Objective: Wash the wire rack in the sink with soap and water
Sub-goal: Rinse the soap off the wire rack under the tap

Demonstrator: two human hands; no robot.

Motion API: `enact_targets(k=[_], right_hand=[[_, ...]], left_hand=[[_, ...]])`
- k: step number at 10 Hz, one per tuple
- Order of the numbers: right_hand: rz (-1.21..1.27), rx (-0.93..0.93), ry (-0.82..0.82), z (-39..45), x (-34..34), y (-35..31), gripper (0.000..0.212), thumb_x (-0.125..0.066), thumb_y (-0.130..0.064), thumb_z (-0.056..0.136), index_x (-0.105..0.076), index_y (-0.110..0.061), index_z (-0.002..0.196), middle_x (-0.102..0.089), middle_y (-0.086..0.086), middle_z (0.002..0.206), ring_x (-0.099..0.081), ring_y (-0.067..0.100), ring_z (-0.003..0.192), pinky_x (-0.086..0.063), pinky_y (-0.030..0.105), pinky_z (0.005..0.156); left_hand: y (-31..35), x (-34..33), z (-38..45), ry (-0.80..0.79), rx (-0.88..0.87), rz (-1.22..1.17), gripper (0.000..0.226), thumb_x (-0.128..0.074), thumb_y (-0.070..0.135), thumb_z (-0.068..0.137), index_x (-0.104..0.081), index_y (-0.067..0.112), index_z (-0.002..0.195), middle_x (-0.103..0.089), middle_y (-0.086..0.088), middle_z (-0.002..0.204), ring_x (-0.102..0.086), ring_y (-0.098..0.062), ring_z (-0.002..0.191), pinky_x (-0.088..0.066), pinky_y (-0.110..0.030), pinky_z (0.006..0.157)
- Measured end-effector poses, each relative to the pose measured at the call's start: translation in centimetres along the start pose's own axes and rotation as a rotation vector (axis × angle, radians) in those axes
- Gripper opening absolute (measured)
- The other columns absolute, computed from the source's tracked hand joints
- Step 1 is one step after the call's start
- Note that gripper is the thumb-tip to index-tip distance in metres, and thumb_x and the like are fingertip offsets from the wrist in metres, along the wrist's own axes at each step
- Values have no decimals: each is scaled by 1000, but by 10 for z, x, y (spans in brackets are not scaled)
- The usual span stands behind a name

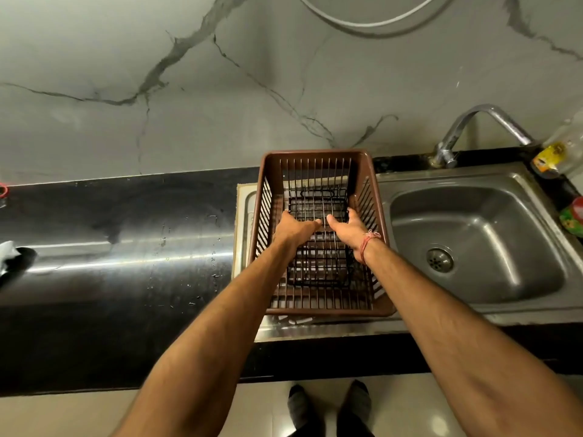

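Observation:
A black wire rack (318, 263) lies flat inside a brown plastic basket (375, 190) that stands on the steel drainboard left of the sink basin (473, 234). Both my hands reach down into the basket. My left hand (295, 228) lies on the rack's left side with its fingers over the wires. My right hand (347, 230), with a red thread on the wrist, lies on the rack's right side. Whether the fingertips hook round the wires is hidden. The basin looks dry and the tap (467, 134) behind it is not running.
A black granite counter (110, 247) with a few water drops stretches to the left. A plastic bottle (555, 152) and a green-red packet (572, 216) stand by the sink's right rim. A marbled wall rises behind. My feet show on the floor below the counter edge.

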State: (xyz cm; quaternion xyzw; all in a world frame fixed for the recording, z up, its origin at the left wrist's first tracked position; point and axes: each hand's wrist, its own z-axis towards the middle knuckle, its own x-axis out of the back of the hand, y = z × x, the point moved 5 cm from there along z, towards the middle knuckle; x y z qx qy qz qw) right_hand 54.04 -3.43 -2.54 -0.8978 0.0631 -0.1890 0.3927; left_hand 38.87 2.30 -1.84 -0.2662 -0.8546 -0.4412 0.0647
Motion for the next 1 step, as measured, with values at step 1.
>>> enact_targets(k=[1], right_hand=[[-21,46,15,-5,2,-10,83,-59,-46,103,-9,-30,166,-18,8,171,-24,31,155,-25,50,124]], left_hand=[[12,4,-7,48,-61,-7,111,-84,38,91,-11,14,170,-34,-15,171,-40,-35,153,-38,-52,124]])
